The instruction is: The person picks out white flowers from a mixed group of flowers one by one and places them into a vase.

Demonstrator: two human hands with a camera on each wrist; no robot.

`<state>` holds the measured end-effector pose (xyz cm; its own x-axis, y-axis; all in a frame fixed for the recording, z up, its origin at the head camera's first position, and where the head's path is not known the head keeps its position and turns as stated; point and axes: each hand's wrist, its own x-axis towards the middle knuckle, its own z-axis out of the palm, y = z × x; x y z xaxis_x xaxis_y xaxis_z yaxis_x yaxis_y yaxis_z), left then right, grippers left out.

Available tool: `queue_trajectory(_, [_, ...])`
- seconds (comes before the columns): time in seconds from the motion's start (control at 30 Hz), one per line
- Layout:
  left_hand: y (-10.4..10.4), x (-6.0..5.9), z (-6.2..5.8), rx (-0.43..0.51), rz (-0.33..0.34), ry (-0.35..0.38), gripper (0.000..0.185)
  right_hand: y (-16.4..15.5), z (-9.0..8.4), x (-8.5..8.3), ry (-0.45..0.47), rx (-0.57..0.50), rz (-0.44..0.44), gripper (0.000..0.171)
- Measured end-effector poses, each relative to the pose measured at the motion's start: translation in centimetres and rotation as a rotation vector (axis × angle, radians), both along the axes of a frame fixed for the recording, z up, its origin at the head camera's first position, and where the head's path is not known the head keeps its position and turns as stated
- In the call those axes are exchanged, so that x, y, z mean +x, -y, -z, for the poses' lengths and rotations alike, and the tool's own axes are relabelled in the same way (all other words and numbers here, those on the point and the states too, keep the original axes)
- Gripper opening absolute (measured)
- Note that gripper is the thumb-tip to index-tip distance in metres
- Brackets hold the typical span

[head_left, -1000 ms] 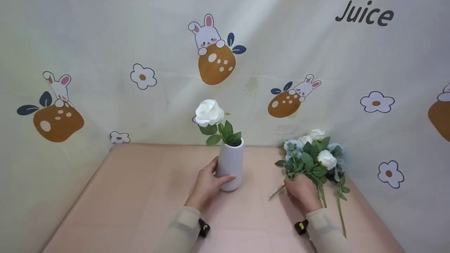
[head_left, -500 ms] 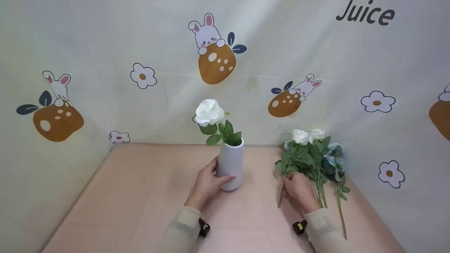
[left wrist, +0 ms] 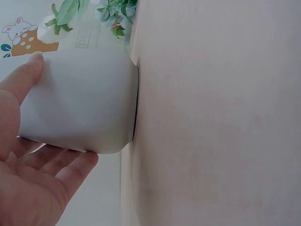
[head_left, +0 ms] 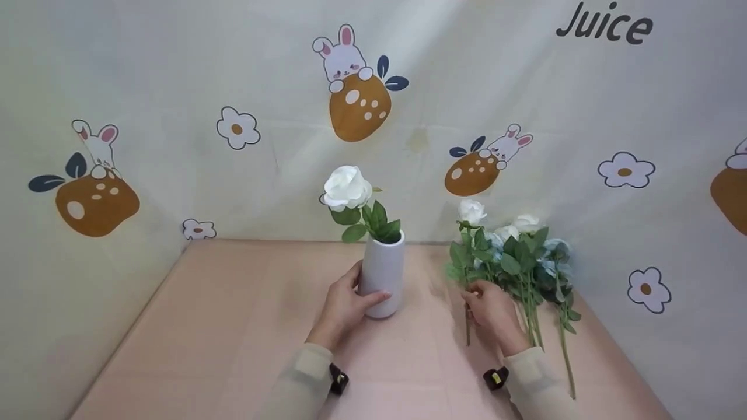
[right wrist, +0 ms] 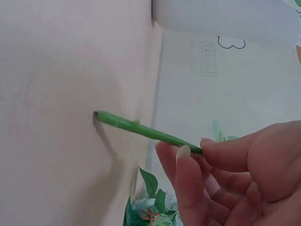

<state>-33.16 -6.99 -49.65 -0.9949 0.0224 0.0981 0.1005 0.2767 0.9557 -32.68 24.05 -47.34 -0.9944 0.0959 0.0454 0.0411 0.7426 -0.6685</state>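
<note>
A white vase stands upright on the table, one white rose leaning left out of its mouth. My left hand grips the vase low on its left side, thumb across the front; the left wrist view shows the fingers around the far side of the vase. At the right, my right hand pinches the stem of a second white rose, which is held upright with its bloom at the top. In the right wrist view, thumb and fingertips hold the green stem, its cut end close to the tabletop.
Beside my right hand lies a bunch of white and pale blue flowers with green leaves, stems toward the front. A pink cloth covers the table. Behind it hangs a printed curtain with rabbits and flowers.
The second white rose has swung upright and left, out of the bunch, in my right hand; its stem has turned from slanted to vertical. My left hand and the vase have stayed put.
</note>
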Motion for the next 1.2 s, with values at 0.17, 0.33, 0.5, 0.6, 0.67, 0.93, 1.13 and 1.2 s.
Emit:
queue_trajectory(0.17, [0.0, -0.1, 0.0, -0.012, -0.001, -0.017, 0.100, 0.2, -0.2, 0.1, -0.019, -0.063, 0.002, 0.024])
queue_trajectory(0.33, [0.0, -0.2, 0.0, -0.006, -0.001, -0.007, 0.101, 0.5, -0.3, 0.2, -0.031, -0.101, 0.002, 0.023])
queue_trajectory(0.5, [0.0, -0.2, 0.1, -0.006, -0.002, -0.001, 0.102, 0.7, -0.5, 0.2, -0.037, -0.122, 0.010, 0.021])
queue_trajectory(0.6, [0.0, -0.1, 0.1, 0.000, 0.001, 0.005, 0.102, 0.8, -0.6, 0.2, -0.055, -0.119, 0.007, 0.021])
queue_trajectory(0.67, [0.0, -0.1, 0.1, 0.004, 0.001, 0.008, 0.102, 0.9, -0.6, 0.2, -0.076, -0.104, 0.001, 0.021])
queue_trajectory(0.93, [0.1, -0.1, 0.1, 0.018, 0.010, -0.009, 0.100, 1.0, -0.7, 0.3, -0.128, -0.099, -0.017, 0.019])
queue_trajectory(1.13, [0.2, -0.1, 0.0, 0.028, 0.019, -0.015, 0.101, 1.3, -0.8, 0.4, -0.135, -0.100, -0.016, 0.021])
queue_trajectory(1.2, [0.2, -0.2, 0.0, 0.022, 0.020, -0.010, 0.101, 1.4, -0.8, 0.4, -0.135, -0.109, -0.017, 0.020])
